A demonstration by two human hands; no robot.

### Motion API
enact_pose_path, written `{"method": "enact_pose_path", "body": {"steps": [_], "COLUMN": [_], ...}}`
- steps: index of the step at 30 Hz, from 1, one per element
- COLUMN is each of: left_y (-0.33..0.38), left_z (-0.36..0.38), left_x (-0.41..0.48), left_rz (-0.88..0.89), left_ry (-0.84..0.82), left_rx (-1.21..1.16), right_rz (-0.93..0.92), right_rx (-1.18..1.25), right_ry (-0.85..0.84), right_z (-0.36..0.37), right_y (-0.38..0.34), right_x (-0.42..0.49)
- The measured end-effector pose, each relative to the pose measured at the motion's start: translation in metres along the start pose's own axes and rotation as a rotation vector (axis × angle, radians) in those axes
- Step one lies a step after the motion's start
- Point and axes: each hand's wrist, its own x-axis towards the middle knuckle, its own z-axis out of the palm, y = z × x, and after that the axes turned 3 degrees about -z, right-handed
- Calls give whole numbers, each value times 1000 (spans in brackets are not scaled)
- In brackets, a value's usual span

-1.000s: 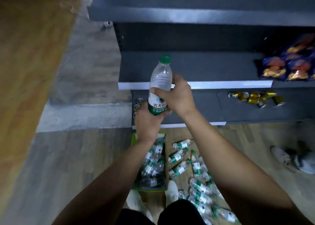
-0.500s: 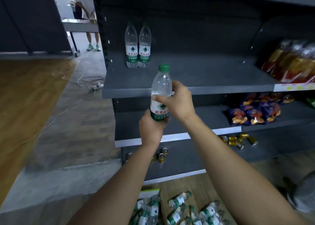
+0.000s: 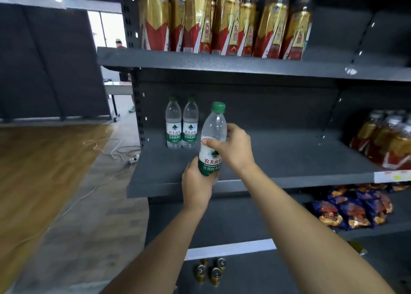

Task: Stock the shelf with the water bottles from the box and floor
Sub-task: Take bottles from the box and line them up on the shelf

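I hold a clear water bottle with a green cap and green-white label upright, just in front of the dark grey shelf. My left hand grips its base from below. My right hand wraps around its middle, thumb across the front. Two matching water bottles stand side by side at the back left of the same shelf, a little left of the held one. The box and the floor bottles are out of view.
Tall red-and-gold bottles fill the shelf above. More of them stand at the right end of the water shelf. Snack bags lie one shelf down, small gold cans below that. A white cable trails over the floor at left.
My view has swung up from the floor to the shelves. Both hands have carried the bottle up and forward to the level of the shelf with the two standing bottles.
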Motion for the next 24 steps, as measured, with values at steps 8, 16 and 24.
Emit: {"method": "enact_pose_path", "body": {"steps": [8,16,24], "left_y": [-1,-41,-48], "left_z": [47,72,81], "left_x": [57,82,72], "left_rz": [-17,-124,-199], "left_ry": [5,-14,96], "left_rx": [107,181,70], "right_rz": [22,81,26], "right_rx": [-28,13,-9], "right_ry": [-35,-74,-223], "right_z": [1,21,21], "right_y": [39,83,90], "right_x": [69,86,89]}}
